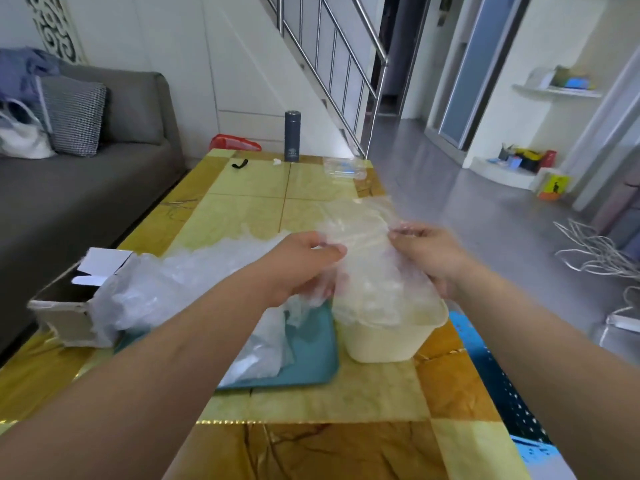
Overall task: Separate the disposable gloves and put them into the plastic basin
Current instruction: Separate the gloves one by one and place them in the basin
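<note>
A clear disposable glove (360, 233) is pinched taut between left hand (301, 263) and right hand (429, 256). Just beneath the grip sits the plastic basin (381, 344), its mouth veiled by the glove; left of the grip lie a teal tray (315, 362), a glove heap (180, 275), a box (65, 306)

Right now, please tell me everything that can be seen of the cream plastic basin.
The plastic basin is cream, opaque, rectangular with rounded corners and a lipped rim. It stands upright on the yellow table, right beside the teal tray. Crumpled clear gloves fill it about to the rim. Above it the left hand and the right hand pinch one clear glove, which hangs over its opening.
</note>
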The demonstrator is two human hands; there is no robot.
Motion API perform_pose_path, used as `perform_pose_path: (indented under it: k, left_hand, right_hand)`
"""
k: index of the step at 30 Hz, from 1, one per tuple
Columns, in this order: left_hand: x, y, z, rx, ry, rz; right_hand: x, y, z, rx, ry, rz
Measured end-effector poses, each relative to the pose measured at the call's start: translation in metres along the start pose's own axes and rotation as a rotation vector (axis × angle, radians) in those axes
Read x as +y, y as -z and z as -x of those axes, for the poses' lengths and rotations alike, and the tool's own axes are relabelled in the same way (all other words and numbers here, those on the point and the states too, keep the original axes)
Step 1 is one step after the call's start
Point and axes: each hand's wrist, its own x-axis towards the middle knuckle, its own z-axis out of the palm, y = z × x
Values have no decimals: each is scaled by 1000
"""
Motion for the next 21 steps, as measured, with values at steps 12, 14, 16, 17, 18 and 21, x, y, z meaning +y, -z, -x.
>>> perform_pose_path:
  k: [12, 14, 16, 17, 18, 21]
  left_hand:
    - [-17, -18, -22, 16, 140, -133]
    - [-20, -18, -26, 46, 110, -168]
    - [-22, -19, -31, 100, 84, -208]
    - [-23, -19, -33, 124, 75, -218]
    - [-24, -20, -34, 141, 70, -216]
    - [-26, -20, -33, 148, 60, -208]
  right_hand:
    - [9, 13, -56, 208, -9, 728]
    - [3, 8, -46, 187, 97, 870]
    - [2, 0, -27, 155, 295, 897]
    - [2, -3, -19, 98, 358, 927]
    - [4, -8, -12, -2, 346, 966]
    - [12, -28, -8, -349, 71, 1061]
